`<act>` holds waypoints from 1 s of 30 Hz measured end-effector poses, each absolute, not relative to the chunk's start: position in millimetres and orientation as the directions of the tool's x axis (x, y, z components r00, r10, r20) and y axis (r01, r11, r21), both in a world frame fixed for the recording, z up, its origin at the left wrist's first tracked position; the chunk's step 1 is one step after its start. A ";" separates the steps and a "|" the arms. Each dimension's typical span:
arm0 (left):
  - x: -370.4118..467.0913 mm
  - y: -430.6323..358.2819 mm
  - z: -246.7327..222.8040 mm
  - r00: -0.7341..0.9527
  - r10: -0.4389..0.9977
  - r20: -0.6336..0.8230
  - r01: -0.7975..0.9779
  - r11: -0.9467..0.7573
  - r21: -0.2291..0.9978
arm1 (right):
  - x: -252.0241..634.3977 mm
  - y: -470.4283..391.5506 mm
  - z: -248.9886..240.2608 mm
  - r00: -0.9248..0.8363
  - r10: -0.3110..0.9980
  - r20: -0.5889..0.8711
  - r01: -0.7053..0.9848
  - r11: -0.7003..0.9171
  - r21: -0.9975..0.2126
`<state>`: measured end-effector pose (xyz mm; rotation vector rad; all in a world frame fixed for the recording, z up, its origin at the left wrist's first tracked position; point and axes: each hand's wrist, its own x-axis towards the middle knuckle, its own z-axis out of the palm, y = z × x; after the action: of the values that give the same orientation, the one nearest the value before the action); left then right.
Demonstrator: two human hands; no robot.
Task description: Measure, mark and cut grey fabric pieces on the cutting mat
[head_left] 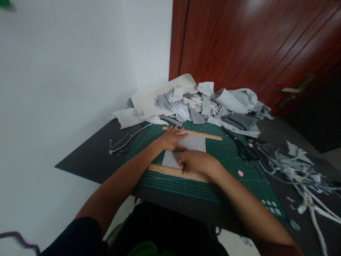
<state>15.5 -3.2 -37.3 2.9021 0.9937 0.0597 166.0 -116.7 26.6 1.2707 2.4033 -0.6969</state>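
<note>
Left hand (172, 138) flat on the grey cloth (197, 143), fingers spread, fingertips reaching the far ruler (206, 135). Right hand (195, 162) curled, knuckles up, fingertips down at the near ruler (166, 169); cannot tell whether anything is pinched there, though a small dark tip shows. The cloth lies flat between the two rulers, partly covered by both hands, its right edge straight. Under all this a green cutting mat (226, 158), gridded in pale lines, set on a dark tabletop (85, 160) whose left corner runs toward the wall. On the mat, right of the cloth: black-handled scissors (244, 150) and, nearer the body, a pink piece (240, 173). Row of pale rounded shapes at the mat's near right corner. Left of the mat, thin cords (133, 138) on the bare top. Along the back, a loose heap of scraps (183, 103), white, cream and grey, overlapping the mat's far edge. Far right, a tangle of strips (303, 174), some trailing toward the near side. Room: plain white wall (66, 71) at left; glossy red-brown door (239, 42) behind, with a brass-toned handle (291, 90) at right.
</note>
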 end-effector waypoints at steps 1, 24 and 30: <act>15.7 -3.8 -36.7 0.788 0.615 0.004 0.614 -0.787 0.070 | 165.8 -116.3 25.4 -0.543 0.675 -0.499 0.837 0.480 -0.261; 16.6 -3.8 -35.3 0.782 0.623 -0.004 0.622 -0.781 0.061 | 159.6 -122.2 34.8 -0.512 0.687 -0.515 0.856 0.463 -0.232; 16.2 -2.5 -37.2 0.784 0.620 0.002 0.619 -0.783 0.061 | 156.5 -125.0 40.1 -0.479 0.686 -0.547 0.871 0.451 -0.197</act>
<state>16.2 -2.5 -37.2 2.9135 1.0125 0.0332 156.5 -125.0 40.1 1.3147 2.3169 -0.6481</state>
